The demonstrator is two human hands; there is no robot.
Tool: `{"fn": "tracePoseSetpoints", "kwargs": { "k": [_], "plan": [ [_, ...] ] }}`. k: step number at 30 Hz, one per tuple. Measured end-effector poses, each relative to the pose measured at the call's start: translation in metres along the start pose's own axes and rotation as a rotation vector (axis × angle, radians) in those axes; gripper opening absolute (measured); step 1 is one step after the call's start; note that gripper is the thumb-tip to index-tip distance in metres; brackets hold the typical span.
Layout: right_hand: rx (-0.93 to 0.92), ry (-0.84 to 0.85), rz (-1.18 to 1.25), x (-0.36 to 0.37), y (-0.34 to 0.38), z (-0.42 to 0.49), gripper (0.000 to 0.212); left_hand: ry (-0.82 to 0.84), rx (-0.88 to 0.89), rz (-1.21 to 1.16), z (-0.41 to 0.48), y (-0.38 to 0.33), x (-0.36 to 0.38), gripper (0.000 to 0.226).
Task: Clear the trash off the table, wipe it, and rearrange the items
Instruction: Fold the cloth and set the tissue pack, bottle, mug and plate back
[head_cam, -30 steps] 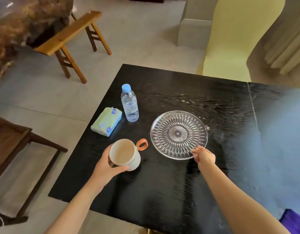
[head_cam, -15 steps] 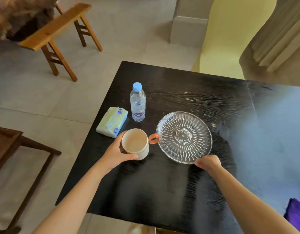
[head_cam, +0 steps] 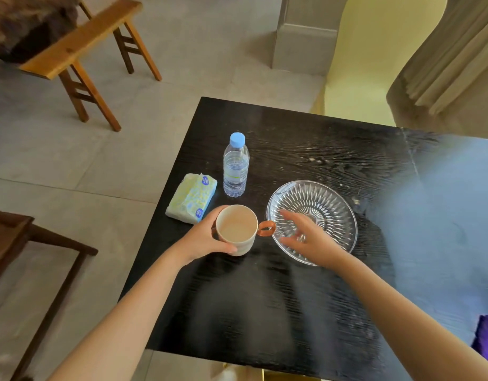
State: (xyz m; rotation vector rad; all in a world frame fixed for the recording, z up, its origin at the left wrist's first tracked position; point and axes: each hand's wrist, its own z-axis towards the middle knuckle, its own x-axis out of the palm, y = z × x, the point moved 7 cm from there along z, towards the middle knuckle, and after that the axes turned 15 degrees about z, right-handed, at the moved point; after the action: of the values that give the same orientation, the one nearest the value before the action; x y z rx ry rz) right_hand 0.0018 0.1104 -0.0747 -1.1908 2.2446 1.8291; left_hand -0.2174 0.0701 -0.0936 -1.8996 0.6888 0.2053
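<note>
The left hand (head_cam: 207, 237) grips the mug (head_cam: 237, 229), fingers curled round its far side, thumb on the near wall. The right hand (head_cam: 308, 240) hovers over the glass plate (head_cam: 333, 204), fingers spread and holding nothing. It is blurred, so contact cannot be told.

The mug's handle (head_cam: 266, 229) sits just beside the plate's rim, pointing at the right fingertips — a careless shift could knock it against the glass.

Just beyond the left fingers, a water bottle (head_cam: 236, 166) and tissue pack (head_cam: 192, 199) crowd that side of the table (head_cam: 264, 312). A purple cloth (head_cam: 484, 339) lies well apart.

Soft daylight, bluish glare on the right of the table (head_cam: 264, 312).
Right hand (head_cam: 311, 240) motion-blurred; frame edges apparently bowed.
</note>
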Motion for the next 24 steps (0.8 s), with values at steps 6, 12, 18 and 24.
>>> {"fn": "tracePoseSetpoints", "kwargs": {
  "k": [6,12,18,24],
  "plan": [
    [0.0,0.042,0.132,0.03,0.029,0.031,0.01,0.031,0.046,0.086,0.012,-0.006,-0.02,0.09],
    [-0.035,-0.049,0.142,0.031,0.033,0.049,0.012,0.01,0.048,0.138,0.028,0.005,-0.038,0.099],
    [-0.031,-0.144,0.204,0.027,0.018,0.065,0.015,-0.389,-0.109,0.423,0.036,0.045,-0.085,0.107],
    [0.029,-0.116,0.178,0.033,0.003,0.082,0.013,-0.35,-0.389,0.631,0.054,0.097,-0.068,0.113]
  ]
}}
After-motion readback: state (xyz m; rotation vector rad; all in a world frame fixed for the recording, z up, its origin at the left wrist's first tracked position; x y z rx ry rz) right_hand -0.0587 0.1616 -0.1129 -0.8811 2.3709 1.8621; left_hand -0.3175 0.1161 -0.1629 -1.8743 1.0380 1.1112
